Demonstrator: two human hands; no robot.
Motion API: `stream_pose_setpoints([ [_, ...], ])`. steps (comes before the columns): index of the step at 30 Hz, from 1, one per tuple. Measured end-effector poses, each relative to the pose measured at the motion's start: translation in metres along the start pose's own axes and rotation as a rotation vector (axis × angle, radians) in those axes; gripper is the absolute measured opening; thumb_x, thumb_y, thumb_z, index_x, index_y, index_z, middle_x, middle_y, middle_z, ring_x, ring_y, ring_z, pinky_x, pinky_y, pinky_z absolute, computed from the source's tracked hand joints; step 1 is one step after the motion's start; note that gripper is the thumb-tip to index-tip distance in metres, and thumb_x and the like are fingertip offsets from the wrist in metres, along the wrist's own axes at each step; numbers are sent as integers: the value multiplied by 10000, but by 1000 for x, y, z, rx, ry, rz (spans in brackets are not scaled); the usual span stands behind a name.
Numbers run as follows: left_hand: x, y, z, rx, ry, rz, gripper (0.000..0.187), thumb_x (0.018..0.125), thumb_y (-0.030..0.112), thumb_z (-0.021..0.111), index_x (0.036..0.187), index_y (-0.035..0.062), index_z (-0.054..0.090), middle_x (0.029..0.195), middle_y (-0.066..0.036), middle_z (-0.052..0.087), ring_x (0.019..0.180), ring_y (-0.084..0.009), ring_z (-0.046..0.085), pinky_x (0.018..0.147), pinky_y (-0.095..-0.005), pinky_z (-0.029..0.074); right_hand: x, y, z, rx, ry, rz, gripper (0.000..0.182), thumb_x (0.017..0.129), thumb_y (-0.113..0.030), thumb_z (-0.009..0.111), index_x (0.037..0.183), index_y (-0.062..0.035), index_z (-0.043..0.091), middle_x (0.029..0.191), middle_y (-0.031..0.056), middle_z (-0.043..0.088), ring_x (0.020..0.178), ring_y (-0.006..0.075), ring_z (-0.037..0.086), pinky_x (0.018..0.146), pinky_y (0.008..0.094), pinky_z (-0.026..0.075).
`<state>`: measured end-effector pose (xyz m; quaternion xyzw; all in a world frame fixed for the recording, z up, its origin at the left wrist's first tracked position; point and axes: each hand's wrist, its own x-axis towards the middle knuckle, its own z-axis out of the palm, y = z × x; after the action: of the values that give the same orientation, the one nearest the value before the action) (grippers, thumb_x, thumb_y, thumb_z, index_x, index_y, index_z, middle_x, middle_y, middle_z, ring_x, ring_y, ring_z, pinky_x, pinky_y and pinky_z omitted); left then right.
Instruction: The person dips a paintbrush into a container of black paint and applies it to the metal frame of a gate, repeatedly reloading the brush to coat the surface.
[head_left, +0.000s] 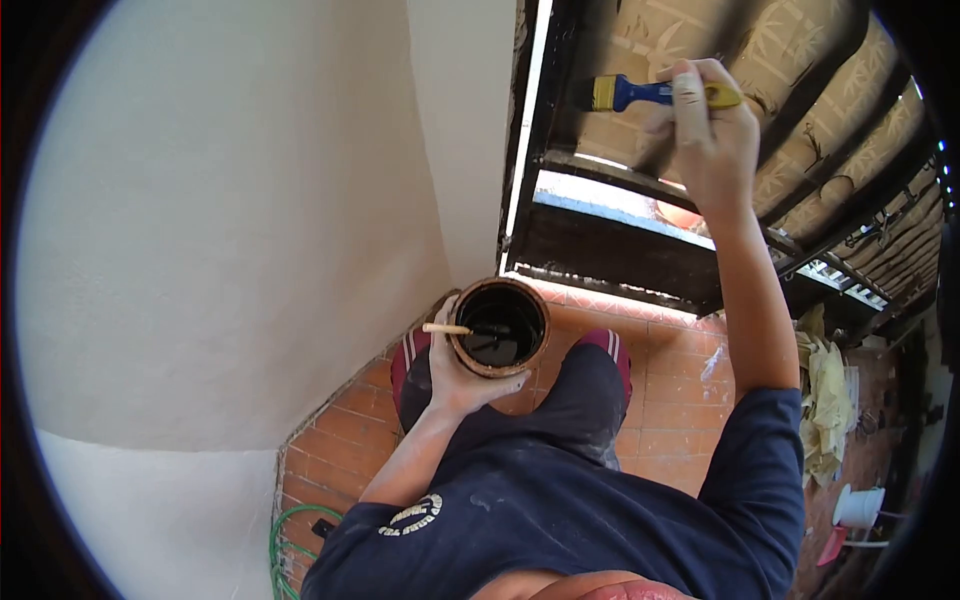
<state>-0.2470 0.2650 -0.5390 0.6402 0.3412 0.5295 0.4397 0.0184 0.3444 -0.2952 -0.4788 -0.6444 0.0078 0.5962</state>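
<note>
Black, shiny paint (512, 350) inside a round can (546, 328), cupped from the left and near sides by the left hand (460, 378), with thumb and fingers spread around, likely to stop tipping and spilling. Poking over the can's left rim, a thin wooden stick (446, 328), perhaps for a clean end to grab. Well ahead and right of the can, pinched by the handle in the right hand (708, 125), a flat blue-and-yellow paintbrush (638, 93), with bristles pointing left beside the dark metal gate (612, 240), likely gripped so for easy turning. Too blurry to tell if touching. Close on the can's left, a pale wall (230, 250), leaving little room. On the can's near sides, two bent knees (596, 365), easy to bump. Right of the can, tiled floor (668, 405), with more room for swinging.
</note>
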Motion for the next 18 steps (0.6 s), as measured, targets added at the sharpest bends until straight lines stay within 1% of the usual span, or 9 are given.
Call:
stream_pose_setpoints([
  [2,1,-4,2,108,14,33,1211,545,249,1022,1492,-40,325,1369,-169,560,1280,-275,585,1122,-418,465,-15,-22,-10,89,-59,91,286,1080,-226,577,949,2,689,640,41,653,569,63,604,539,217,470],
  [4,5,1,2,116,9,37,1222,539,267,1025,1493,-42,327,1374,-176,556,1287,-286,581,1122,-424,461,-29,-43,-16,119,-111,165,314,1080,-231,577,925,15,695,637,45,647,553,68,595,513,209,438],
  [6,10,1,3,121,3,34,1233,533,285,1027,1494,-45,329,1379,-183,552,1294,-296,577,1122,-431,458,-41,-58,-13,115,-131,201,320,1079,-235,559,936,21,688,591,37,615,496,70,532,480,207,338],
  [8,3,-6,4,196,35,85,1261,515,327,1031,1496,-49,334,1387,-194,544,1316,-320,559,1125,-448,448,-54,-60,-10,181,-83,223,338,1077,-230,558,947,51,691,673,86,648,499,86,551,477,214,392],
  [9,1,-6,4,195,36,43,1261,515,327,1031,1496,-49,334,1387,-194,544,1316,-320,559,1125,-448,448,-59,-64,-8,158,-128,231,338,1076,-225,558,947,57,693,699,87,655,506,86,557,483,212,402],
  [11,2,-2,4,173,24,102,1285,495,352,1031,1497,-52,335,1396,-199,538,1331,-344,540,1136,-459,429,-70,-69,-4,137,-188,254,338,1075,-219,559,947,62,696,724,88,662,513,86,563,489,209,412],
  [13,-1,1,4,167,8,81,1281,494,343,1027,1497,-51,334,1399,-197,538,1332,-346,535,1140,-459,422,-79,-76,2,100,-381,161,330,1073,-215,564,935,53,698,736,64,662,530,77,571,494,206,416],
  [17,-7,2,6,125,-9,98,1249,503,305,1014,1500,-33,342,1402,-188,544,1336,-340,525,1140,-458,411,-99,-81,11,53,-636,278,277,1068,-176,578,927,35,690,799,28,676,575,49,594,522,198,435],
  [18,-8,3,5,95,-19,87,1239,505,300,1013,1499,-26,349,1400,-186,546,1337,-336,525,1138,-457,412,-100,-78,14,-69,-685,123,258,1060,-158,588,915,36,678,777,26,670,587,55,617,537,203,458],
])
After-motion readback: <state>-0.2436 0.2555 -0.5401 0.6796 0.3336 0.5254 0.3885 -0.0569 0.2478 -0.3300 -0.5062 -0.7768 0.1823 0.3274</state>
